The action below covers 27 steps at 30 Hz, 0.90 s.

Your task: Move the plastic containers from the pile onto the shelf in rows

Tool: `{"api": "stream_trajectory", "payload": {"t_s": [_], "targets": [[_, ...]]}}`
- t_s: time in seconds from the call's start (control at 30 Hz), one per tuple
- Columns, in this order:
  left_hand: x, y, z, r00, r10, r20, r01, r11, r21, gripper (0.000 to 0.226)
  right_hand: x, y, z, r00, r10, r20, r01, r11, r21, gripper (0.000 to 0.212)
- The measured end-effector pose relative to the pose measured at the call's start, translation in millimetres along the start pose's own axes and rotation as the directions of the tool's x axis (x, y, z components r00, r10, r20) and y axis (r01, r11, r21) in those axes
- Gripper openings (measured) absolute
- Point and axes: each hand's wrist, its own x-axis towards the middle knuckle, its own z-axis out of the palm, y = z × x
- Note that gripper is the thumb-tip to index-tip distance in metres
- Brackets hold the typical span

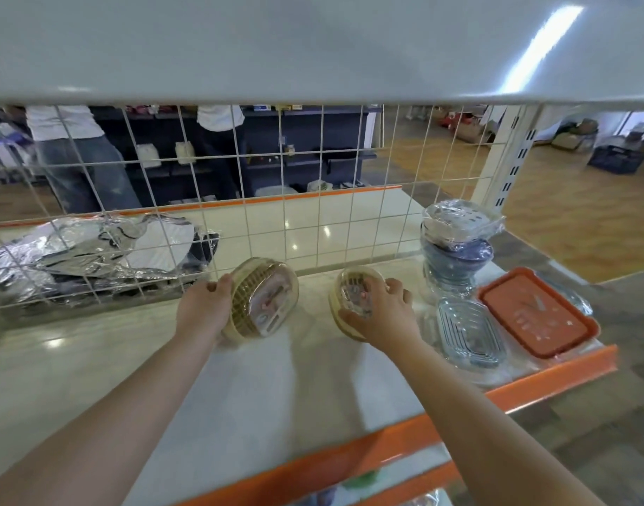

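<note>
A: Any readable labels?
B: None, wrap blurs them. White shelf (276, 388), orange front edge, wire grid (240, 199) at back (shop floor behind).
A: Hands?
B: Left hand (203, 308) grips a beige basket container (263, 299), tilted, mid-shelf near the grid. Right hand (380, 315) curls over a second beige container (353, 301) beside it. Clear dish (470, 332) and orange-lidded box (537, 315) sit at the right end.

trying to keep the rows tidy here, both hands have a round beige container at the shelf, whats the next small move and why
Probably set both down and let go. The left hand and right hand each grip a tilted beige container just in front of the wire grid. Bare shelf lies beneath them, so standing them level beside the stacked blue bowls would extend that back row.
</note>
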Motion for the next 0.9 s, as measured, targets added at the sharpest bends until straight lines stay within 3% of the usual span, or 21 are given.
{"api": "stream_trajectory", "payload": {"t_s": [0.13, 0.3, 0.5, 0.63, 0.9], "targets": [[-1, 1, 4, 0.999, 0.027, 0.039, -0.022, 0.992, -0.125, 0.040, 9, 1, 8, 0.993, 0.107, 0.041, -0.109, 0.994, 0.030, 0.089], [2, -4, 6, 0.986, -0.064, 0.153, 0.090, 0.982, -0.166, 0.028, 13, 3, 16, 0.990, 0.144, 0.003, -0.144, 0.984, 0.110, 0.087], [2, -13, 3, 0.919, -0.252, 0.302, 0.331, 0.910, -0.249, 0.053, 10, 5, 17, 0.989, 0.146, -0.003, -0.143, 0.970, 0.196, 0.095], [-12, -11, 3, 0.929, -0.209, 0.305, 0.313, 0.882, -0.352, 0.039, -3, 5, 17, 0.993, 0.102, -0.061, -0.085, 0.970, 0.229, 0.097], [-60, -7, 2, 0.885, -0.150, 0.442, 0.419, 0.672, -0.611, 0.021, -54, 5, -1, 0.978, -0.033, -0.206, 0.085, 0.964, 0.252, 0.107]]}}
